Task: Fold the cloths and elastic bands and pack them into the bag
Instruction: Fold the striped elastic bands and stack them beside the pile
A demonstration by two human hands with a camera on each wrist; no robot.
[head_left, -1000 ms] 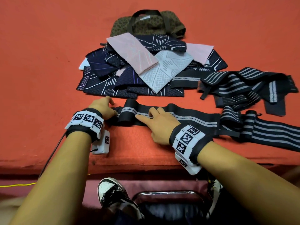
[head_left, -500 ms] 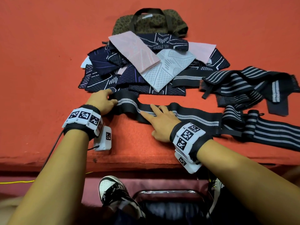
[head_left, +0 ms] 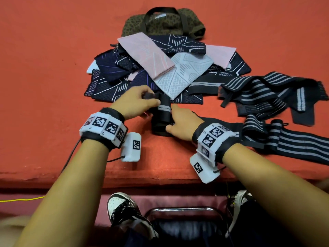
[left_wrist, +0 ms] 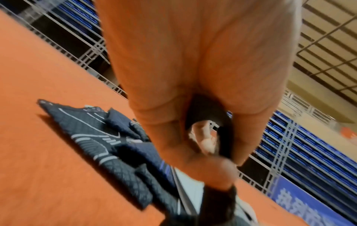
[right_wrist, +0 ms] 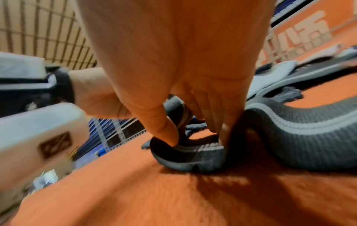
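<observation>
A black elastic band with a grey stripe [head_left: 162, 113] lies near the table's front, its left end folded over itself. My left hand [head_left: 137, 102] pinches the raised end of that band [left_wrist: 224, 137] and holds it above the fold. My right hand [head_left: 179, 122] grips the fold from the right, thumb and fingers curled on it [right_wrist: 193, 151]. The rest of the band [right_wrist: 299, 137] trails off to the right under my wrist. A heap of patterned cloths [head_left: 160, 68] lies behind, and the brown leopard-print bag [head_left: 163, 22] sits at the far edge.
More striped elastic bands [head_left: 270, 93] lie tangled at the right, one [head_left: 293, 141] stretching along the front right. The orange table covering [head_left: 44, 86] is bare on the left. The table's front edge [head_left: 142, 182] is close to my wrists, with a chair frame [head_left: 179, 210] below.
The band lay flat under my pressing right fingers; now my left hand has lifted its left end and brought it rightwards over the band, and my right hand has curled onto the fold.
</observation>
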